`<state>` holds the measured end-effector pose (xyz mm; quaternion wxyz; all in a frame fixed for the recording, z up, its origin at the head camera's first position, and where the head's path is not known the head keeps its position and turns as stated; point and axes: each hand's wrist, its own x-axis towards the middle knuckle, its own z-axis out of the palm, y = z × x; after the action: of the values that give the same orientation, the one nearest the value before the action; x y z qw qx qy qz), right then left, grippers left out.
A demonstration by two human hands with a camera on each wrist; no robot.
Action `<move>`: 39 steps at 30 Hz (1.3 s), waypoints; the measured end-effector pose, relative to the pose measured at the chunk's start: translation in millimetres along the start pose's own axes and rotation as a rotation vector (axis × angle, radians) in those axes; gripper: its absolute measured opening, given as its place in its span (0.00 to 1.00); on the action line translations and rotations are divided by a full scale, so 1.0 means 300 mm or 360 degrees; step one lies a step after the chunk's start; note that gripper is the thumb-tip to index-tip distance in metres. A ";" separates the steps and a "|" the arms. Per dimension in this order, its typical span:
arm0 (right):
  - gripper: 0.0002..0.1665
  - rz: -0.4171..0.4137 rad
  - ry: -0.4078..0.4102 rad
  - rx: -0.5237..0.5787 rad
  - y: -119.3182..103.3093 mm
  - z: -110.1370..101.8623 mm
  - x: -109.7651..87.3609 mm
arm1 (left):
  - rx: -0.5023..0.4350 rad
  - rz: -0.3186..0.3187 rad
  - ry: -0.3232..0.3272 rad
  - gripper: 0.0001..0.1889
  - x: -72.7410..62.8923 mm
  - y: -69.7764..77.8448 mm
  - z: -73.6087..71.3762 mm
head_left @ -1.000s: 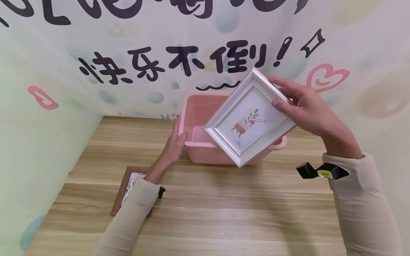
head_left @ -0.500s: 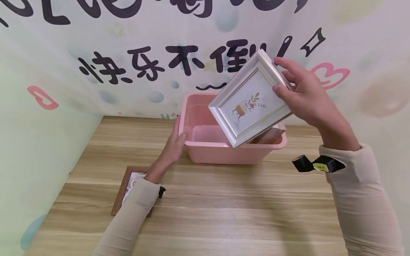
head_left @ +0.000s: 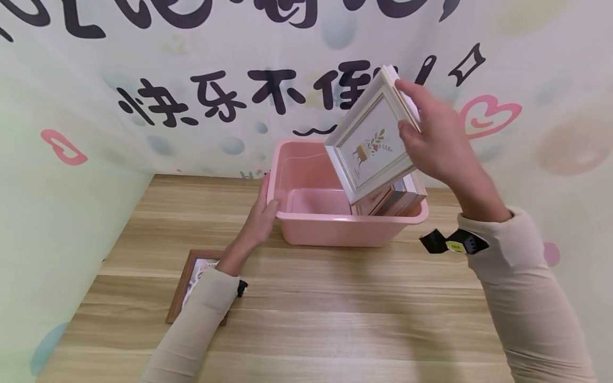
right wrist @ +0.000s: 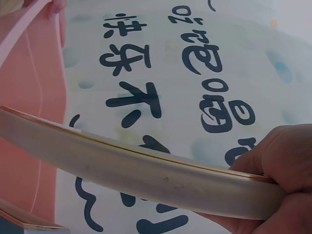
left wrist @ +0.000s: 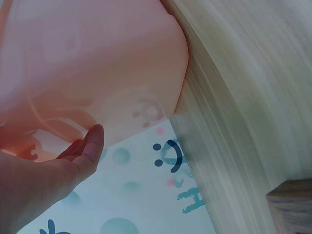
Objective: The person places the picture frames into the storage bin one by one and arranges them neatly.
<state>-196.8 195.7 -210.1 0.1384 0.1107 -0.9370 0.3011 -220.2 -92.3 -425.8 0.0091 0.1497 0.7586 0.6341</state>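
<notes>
My right hand (head_left: 438,135) pinches a white picture frame (head_left: 371,143) by its upper right edge, thumb on the front. The frame is tilted, its lower corner inside the pink plastic bin (head_left: 330,231). Seen edge-on in the right wrist view, the white picture frame (right wrist: 146,165) runs from the hand toward the bin wall. Several other picture frames (head_left: 399,197) lean in the bin's right part. My left hand (head_left: 262,213) grips the bin's left rim, thumb over the edge; in the left wrist view the left hand (left wrist: 73,163) lies against the outer wall.
A brown wooden picture frame (head_left: 187,287) lies on the wood-grain table (head_left: 335,319) at the left, partly under my left forearm. Behind the bin hangs a white printed backdrop (head_left: 215,143) with black lettering.
My right hand has carried the white picture frame up and back from in front of the bin, then tilted its lower corner into it. Frames inside became visible. The left hand stayed still.
</notes>
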 end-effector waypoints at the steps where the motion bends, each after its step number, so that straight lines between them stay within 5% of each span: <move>1: 0.39 0.0007 -0.0006 -0.0011 0.002 0.007 0.001 | 0.0000 -0.0002 0.0000 0.36 -0.001 0.000 0.000; 22: 0.38 0.0024 -0.0025 -0.0027 0.097 0.148 0.025 | -0.0011 0.0012 -0.0004 0.35 -0.003 0.001 -0.002; 39: 0.41 0.0158 -0.0127 -0.0081 0.160 0.275 0.027 | -0.0031 0.0009 -0.0002 0.37 -0.004 -0.001 -0.002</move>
<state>-234.2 183.7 -297.5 0.0886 0.0725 -0.9534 0.2791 -219.4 -93.3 -426.2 0.0093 0.1522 0.7519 0.6414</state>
